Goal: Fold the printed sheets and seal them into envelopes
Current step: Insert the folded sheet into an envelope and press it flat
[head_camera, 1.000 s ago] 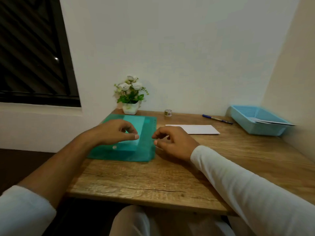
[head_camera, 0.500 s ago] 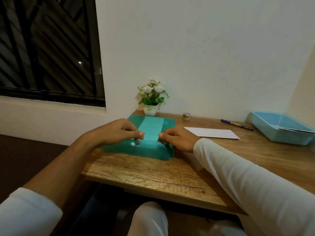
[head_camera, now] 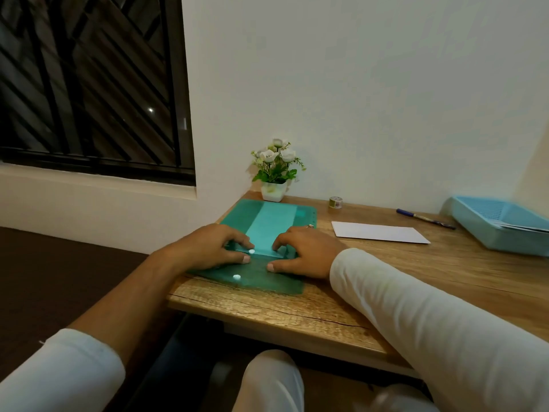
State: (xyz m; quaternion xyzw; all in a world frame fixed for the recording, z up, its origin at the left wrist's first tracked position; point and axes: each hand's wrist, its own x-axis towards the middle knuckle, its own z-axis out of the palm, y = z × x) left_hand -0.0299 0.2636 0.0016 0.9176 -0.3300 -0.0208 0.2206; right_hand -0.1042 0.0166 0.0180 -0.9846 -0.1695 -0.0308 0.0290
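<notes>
Both hands rest on a green plastic folder (head_camera: pixel 276 281) lying at the counter's (head_camera: pixel 416 281) left front corner. Left hand (head_camera: pixel 208 248) and right hand (head_camera: pixel 306 251) each pinch the near edge of a lighter folded sheet (head_camera: pixel 273 224) showing through the folder, fingers pressed down. One white envelope (head_camera: pixel 378 232) lies flat toward the back edge, right of the folder. Further right sit a pen (head_camera: pixel 424 218) and a blue tray (head_camera: pixel 499 227); a potted flower (head_camera: pixel 274 171) stands at the back left corner.

Folder (head_camera: pixel 267 281) under fingers (head_camera: pixel 237 243); flower pot (head_camera: pixel 274 190) beyond fingers; envelope (head_camera: pixel 377 232), pen (head_camera: pixel 423 217), tray (head_camera: pixel 499 230) right of fingers.
</notes>
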